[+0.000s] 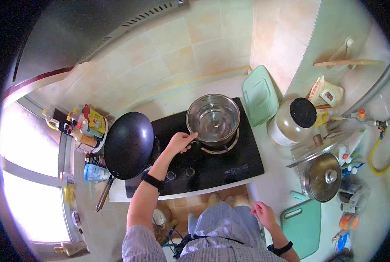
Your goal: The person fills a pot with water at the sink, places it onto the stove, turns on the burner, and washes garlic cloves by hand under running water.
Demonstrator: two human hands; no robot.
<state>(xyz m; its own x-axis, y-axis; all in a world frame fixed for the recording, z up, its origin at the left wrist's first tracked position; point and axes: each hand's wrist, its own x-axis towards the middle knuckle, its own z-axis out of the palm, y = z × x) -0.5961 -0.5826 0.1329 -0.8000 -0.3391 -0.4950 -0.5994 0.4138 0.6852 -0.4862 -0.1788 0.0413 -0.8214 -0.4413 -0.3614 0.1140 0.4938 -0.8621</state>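
Seen from above, a person's left hand (pixel 182 143) was closed around the handle of a stainless-steel saucepan (pixel 206 114) over the right half of a black cooktop (pixel 212 177), toward its back edge. The saucepan appeared to hold clear liquid, though reflections made this hard to confirm; whether its base touched the burner could not be told. The right hand (pixel 263 215) was near the front edge of the countertop (pixel 271 174), beside a green cutting board (pixel 303 231). Its fingers were partly curled; whether they were fully closed or held anything could not be told.

A black wok (pixel 129 144) sat at the cooktop's left edge, tilted, its dark inside showing and its handle pointing toward the front left corner. Beyond it, along the countertop's left end, stood sauce bottles (pixel 88 140) and a jug with a yellow label (pixel 94 120). To the right of the cooktop stood a large jar (pixel 287 126) with a black lid, its contents unclear. Nearer the front, a metal pot (pixel 319 183) wore a steel lid that hid its contents.
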